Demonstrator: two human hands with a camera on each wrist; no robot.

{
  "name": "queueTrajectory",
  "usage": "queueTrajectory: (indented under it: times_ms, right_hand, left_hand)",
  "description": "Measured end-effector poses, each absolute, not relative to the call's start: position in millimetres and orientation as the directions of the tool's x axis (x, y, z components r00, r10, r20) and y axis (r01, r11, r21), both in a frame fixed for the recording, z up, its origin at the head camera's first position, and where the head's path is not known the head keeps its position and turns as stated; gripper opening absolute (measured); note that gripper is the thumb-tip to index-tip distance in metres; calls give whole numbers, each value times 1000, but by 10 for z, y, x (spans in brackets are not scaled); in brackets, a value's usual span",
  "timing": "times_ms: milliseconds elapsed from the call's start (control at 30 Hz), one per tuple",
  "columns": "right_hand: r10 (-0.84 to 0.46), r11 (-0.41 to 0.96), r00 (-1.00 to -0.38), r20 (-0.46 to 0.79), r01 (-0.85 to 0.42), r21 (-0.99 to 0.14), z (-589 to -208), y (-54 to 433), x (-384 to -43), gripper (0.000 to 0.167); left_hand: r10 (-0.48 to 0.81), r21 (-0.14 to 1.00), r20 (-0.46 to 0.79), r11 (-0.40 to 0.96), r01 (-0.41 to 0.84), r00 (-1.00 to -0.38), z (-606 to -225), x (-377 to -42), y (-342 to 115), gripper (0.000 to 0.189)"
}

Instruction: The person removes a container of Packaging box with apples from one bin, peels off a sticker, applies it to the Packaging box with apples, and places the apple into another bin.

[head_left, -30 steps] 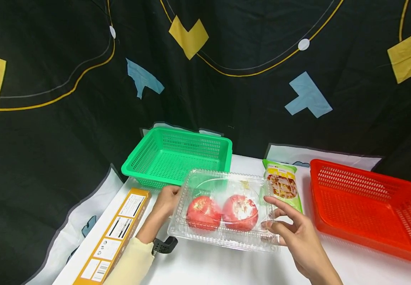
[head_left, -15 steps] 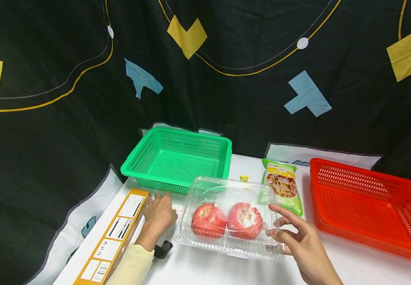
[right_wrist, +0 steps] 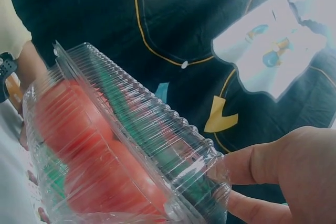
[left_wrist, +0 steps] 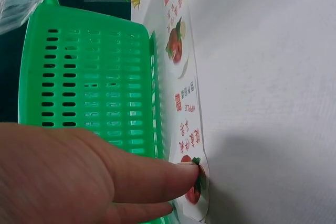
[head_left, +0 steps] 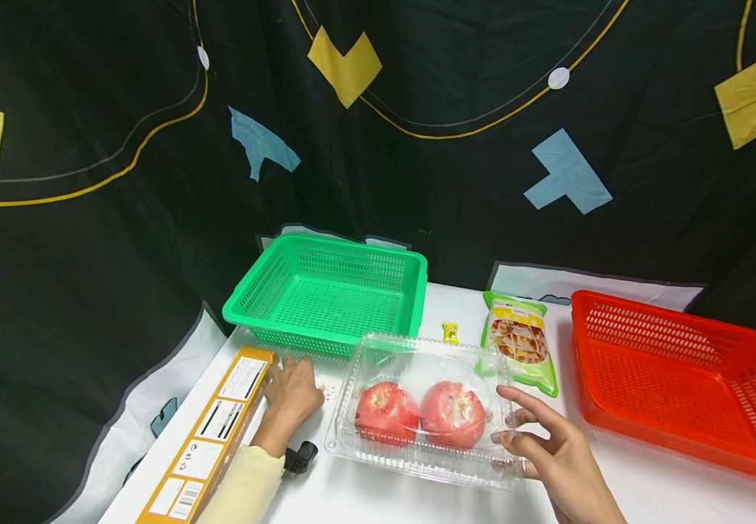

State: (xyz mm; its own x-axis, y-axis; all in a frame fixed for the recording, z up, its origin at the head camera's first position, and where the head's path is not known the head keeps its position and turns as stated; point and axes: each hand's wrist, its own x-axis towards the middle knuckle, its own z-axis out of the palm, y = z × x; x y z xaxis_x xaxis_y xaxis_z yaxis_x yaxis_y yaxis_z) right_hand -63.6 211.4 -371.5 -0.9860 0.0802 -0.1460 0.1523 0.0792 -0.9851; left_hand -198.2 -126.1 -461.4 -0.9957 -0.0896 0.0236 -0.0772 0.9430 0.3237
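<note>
My right hand (head_left: 554,447) holds a clear plastic clamshell box (head_left: 410,466) by its right side, with the thumb and fingers at its edge. Inside sit two red apples (head_left: 387,413), side by side. To the left, my left hand (head_left: 294,393) is beside the box, low over the white table. In the left wrist view, its thumb lies over the end of a white paper label strip (left_wrist: 181,87) printed with apples and red writing, a finger showing below. The clamshell hides most of this strip in the head view.
A green basket (head_left: 325,331) stands behind the clamshell, a red basket (head_left: 679,422) at the right. Between them lie a green-yellow food packet (head_left: 518,338) and a small yellow wrapped piece (head_left: 450,332). A long orange box (head_left: 220,415) lies along the left edge.
The clamshell and right hand have come lower and nearer, slightly right. My left hand has moved left, away from the clamshell, and the yellow piece shows clearly beyond its lid.
</note>
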Motion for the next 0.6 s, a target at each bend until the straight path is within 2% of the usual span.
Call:
queueTrajectory:
  times_ms: [200, 600]
  right_hand:
    - [93, 82, -982, -167, 175, -981, -3753, 2131, -626, 54]
    - [119, 122, -974, -194, 208, -970, -3826, 2149, -577, 54]
  left_hand:
    - [-76, 326, 10, 943, -69, -997, -4620, -2007, -1278, 28]
    - [-49, 401, 19, 915, -37, -999, -4635, -1938, -1284, 36]
